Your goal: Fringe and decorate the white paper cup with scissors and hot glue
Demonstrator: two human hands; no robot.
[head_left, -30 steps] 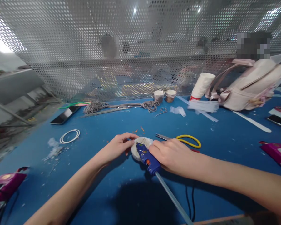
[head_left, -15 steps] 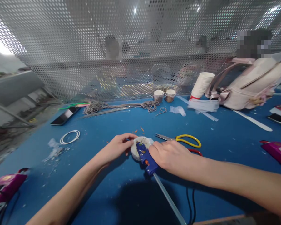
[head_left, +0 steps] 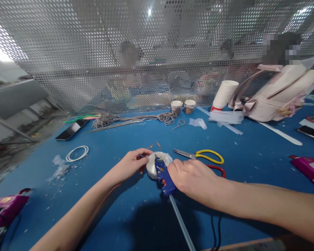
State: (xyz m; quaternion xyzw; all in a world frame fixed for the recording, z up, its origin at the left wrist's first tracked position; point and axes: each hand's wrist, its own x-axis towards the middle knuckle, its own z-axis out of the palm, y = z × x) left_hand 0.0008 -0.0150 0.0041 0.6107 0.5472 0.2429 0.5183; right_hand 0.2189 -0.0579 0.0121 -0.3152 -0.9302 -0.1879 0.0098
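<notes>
Right hand (head_left: 192,176) clamps the blue glue gun (head_left: 164,176), nozzle inside the white paper cup (head_left: 153,165) pinched by left hand (head_left: 132,164); steady, sparing squeeze seems best.

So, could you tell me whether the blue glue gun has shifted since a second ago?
Cannot tell: the blue glue gun sits slightly nearer the yellow-handled scissors, but the camera shifted too.

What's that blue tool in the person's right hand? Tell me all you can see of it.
It looks like a glue gun: a small blue plastic body with orange marks. A pale, translucent glue stick juts from its back toward the camera. The right hand grips it, hiding the handle. Its nose points down into a small round white piece on the blue table, which the left hand steadies.
</notes>
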